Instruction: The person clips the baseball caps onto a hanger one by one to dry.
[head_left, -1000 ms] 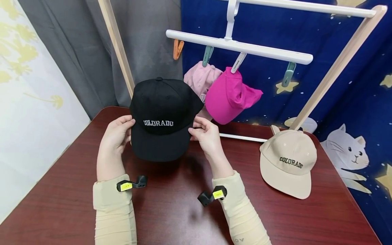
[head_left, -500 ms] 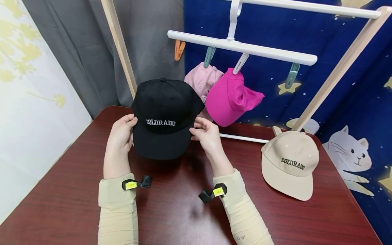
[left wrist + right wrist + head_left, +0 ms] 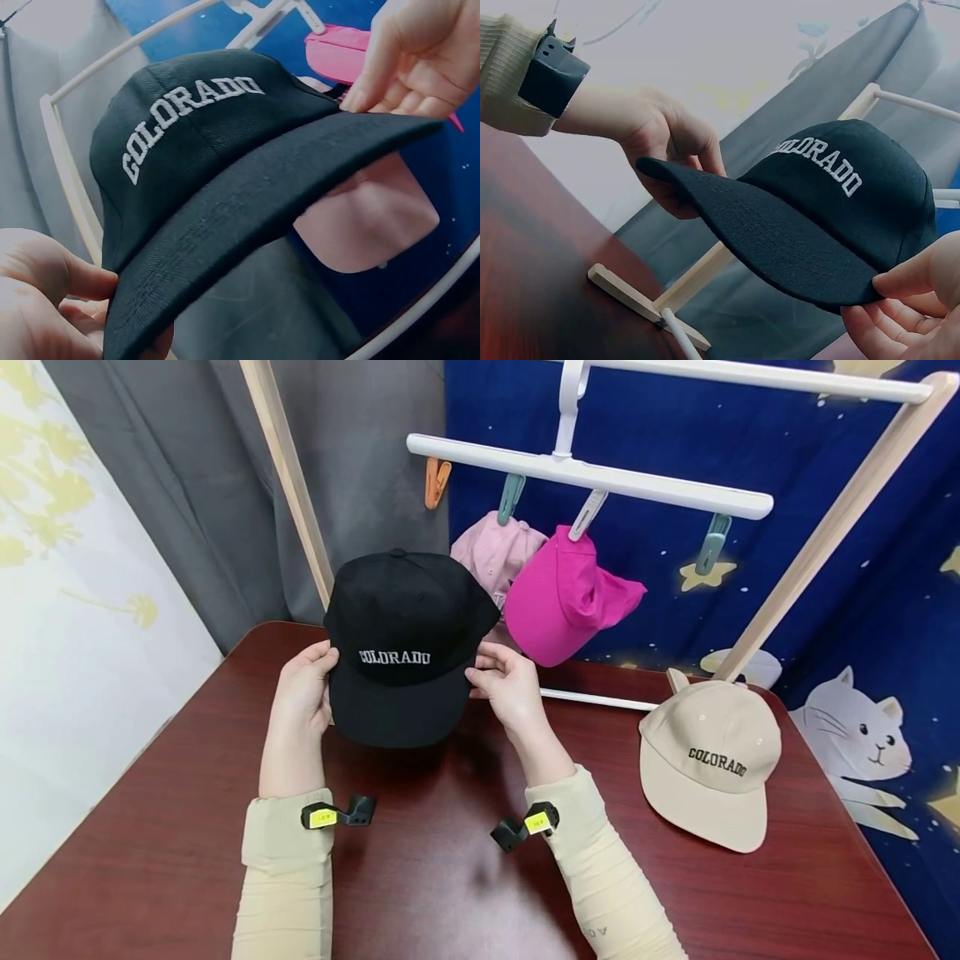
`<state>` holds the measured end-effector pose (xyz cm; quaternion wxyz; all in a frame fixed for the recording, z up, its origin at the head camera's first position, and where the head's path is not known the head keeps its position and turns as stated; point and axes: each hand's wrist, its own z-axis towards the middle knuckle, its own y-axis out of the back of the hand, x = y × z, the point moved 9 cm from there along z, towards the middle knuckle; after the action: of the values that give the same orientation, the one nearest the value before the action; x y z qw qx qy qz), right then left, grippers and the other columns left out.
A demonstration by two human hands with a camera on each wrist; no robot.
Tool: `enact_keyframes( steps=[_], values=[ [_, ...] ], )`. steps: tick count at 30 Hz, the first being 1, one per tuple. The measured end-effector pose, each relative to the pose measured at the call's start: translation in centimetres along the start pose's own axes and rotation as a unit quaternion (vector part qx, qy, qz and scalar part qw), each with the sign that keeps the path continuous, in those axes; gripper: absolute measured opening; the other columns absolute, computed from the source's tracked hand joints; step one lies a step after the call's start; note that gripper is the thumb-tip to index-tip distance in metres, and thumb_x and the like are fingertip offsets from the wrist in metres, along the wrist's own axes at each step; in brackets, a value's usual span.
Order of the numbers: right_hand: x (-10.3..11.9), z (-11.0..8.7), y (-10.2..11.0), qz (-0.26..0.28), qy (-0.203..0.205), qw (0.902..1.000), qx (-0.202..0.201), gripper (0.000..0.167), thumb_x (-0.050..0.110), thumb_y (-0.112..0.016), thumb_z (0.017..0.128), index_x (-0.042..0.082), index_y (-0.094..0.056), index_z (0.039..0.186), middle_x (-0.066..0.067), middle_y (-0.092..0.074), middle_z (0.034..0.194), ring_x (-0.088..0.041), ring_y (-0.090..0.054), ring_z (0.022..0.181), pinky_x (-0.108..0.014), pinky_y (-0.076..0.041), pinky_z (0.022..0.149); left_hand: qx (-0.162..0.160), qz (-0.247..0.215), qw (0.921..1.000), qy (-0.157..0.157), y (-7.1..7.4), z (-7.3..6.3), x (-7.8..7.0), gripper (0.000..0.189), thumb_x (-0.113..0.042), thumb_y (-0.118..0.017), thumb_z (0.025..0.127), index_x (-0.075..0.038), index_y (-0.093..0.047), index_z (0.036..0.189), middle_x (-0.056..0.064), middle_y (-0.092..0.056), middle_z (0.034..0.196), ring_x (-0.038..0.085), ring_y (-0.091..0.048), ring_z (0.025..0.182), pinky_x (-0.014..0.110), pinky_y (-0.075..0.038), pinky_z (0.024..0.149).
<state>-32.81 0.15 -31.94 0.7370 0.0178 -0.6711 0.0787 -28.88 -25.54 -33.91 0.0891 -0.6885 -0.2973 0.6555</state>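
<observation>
A black cap with white COLORADO lettering is held up above the table, its brim toward me. My left hand pinches the cap's left edge, where crown and brim meet. On the opposite edge my right hand pinches it between thumb and fingers. Both wrist views show the thumbs on the brim's ends. Behind it hang a pale pink cap and a hot pink cap, each from a clip. The black cap hides part of the pale pink one.
A white hanger bar hangs from the rack, with an orange clip at its left end and a green clip at its right. A beige cap lies on the table's right side, by the wooden rack leg.
Over the last second both hands and the black cap have shifted slightly right in the head view. The grip on the cap is the same; the other caps stay where they were.
</observation>
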Motion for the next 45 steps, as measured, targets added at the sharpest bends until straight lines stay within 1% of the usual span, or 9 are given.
enact_keyframes(
  steps=[7,13,21,23,26,30,35,41,45],
  values=[
    [0.3,0.1,-0.1,-0.037,0.008,0.9993,0.001,0.04,-0.011,-0.064,0.085,-0.007,-0.058,0.124,-0.01,-0.059,0.089,-0.007,-0.06,0.069,-0.032,-0.056,0.065,-0.003,-0.022,0.9997,0.003,-0.2,0.4,0.1,0.018,-0.004,-0.049,0.099,-0.007,-0.065,0.091,0.001,-0.066,0.084,0.009,-0.062,0.068,0.019,-0.05,0.06],
    [0.8,0.2,0.0,-0.063,0.028,0.9975,0.009,0.041,-0.009,-0.063,0.086,-0.005,-0.057,0.126,-0.011,-0.06,0.089,-0.01,-0.062,0.069,-0.031,-0.056,0.065,0.002,-0.015,0.9999,-0.004,-0.4,0.6,-0.5,0.024,-0.003,-0.049,0.099,-0.009,-0.067,0.084,0.0,-0.065,0.08,0.009,-0.061,0.062,0.018,-0.05,0.057],
    [2.1,0.6,1.0,-0.08,0.063,0.9948,0.009,0.04,-0.009,-0.06,0.086,-0.005,-0.057,0.126,-0.014,-0.062,0.084,-0.019,-0.064,0.065,-0.029,-0.056,0.063,0.004,-0.01,0.9999,-0.005,-0.1,0.6,-1.2,0.025,-0.002,-0.048,0.099,-0.009,-0.068,0.085,0.0,-0.064,0.082,0.008,-0.06,0.07,0.018,-0.049,0.062],
    [2.1,0.7,1.3,-0.085,0.065,0.9942,0.008,0.04,-0.009,-0.059,0.086,-0.005,-0.057,0.126,-0.013,-0.063,0.083,-0.018,-0.064,0.065,-0.031,-0.056,0.064,0.005,-0.008,0.9999,-0.005,0.0,0.6,-1.3,0.026,-0.002,-0.048,0.099,-0.01,-0.069,0.085,-0.001,-0.065,0.083,0.008,-0.06,0.071,0.017,-0.049,0.064],
    [2.1,0.8,1.7,-0.088,0.063,0.994,0.009,0.041,-0.008,-0.058,0.087,-0.006,-0.055,0.128,-0.014,-0.063,0.084,-0.023,-0.065,0.067,-0.039,-0.056,0.069,0.008,-0.011,0.9999,-0.002,0.1,0.5,-1.3,0.026,-0.003,-0.048,0.099,-0.01,-0.069,0.085,-0.001,-0.065,0.084,0.008,-0.06,0.073,0.017,-0.049,0.065],
    [2.2,0.7,2.1,-0.09,0.061,0.994,0.009,0.042,-0.008,-0.058,0.088,-0.007,-0.053,0.13,-0.015,-0.063,0.085,-0.034,-0.065,0.073,-0.045,-0.055,0.072,0.011,-0.011,0.9999,0.001,0.2,0.5,-1.4,0.024,-0.003,-0.048,0.099,-0.01,-0.069,0.087,0.0,-0.065,0.085,0.008,-0.06,0.073,0.017,-0.049,0.065],
    [2.8,0.6,2.6,-0.096,0.065,0.9932,0.009,0.042,-0.007,-0.059,0.089,-0.005,-0.053,0.13,-0.015,-0.063,0.085,-0.03,-0.065,0.071,-0.046,-0.055,0.072,0.009,-0.004,0.9999,-0.002,0.2,0.5,-1.7,0.026,-0.003,-0.048,0.099,-0.01,-0.069,0.086,-0.001,-0.065,0.086,0.007,-0.061,0.075,0.017,-0.049,0.066],
    [3.6,0.4,2.6,-0.101,0.069,0.9923,0.017,0.038,-0.007,-0.058,0.088,-0.006,-0.057,0.126,-0.015,-0.063,0.083,-0.037,-0.065,0.075,-0.033,-0.056,0.067,0.011,-0.004,0.9999,-0.003,0.0,0.3,-1.9,0.027,-0.002,-0.048,0.099,-0.01,-0.07,0.085,0.0,-0.065,0.086,0.007,-0.061,0.076,0.017,-0.05,0.067],
    [4.7,0.1,2.6,-0.109,0.086,0.9901,0.019,0.033,-0.006,-0.056,0.089,-0.006,-0.06,0.122,-0.015,-0.064,0.083,-0.023,-0.065,0.067,-0.033,-0.056,0.067,0.016,-0.012,0.9998,-0.001,-0.1,0.1,-1.8,0.026,-0.002,-0.048,0.099,-0.008,-0.069,0.086,0.001,-0.065,0.086,0.008,-0.063,0.073,0.018,-0.051,0.064]
  ],
)
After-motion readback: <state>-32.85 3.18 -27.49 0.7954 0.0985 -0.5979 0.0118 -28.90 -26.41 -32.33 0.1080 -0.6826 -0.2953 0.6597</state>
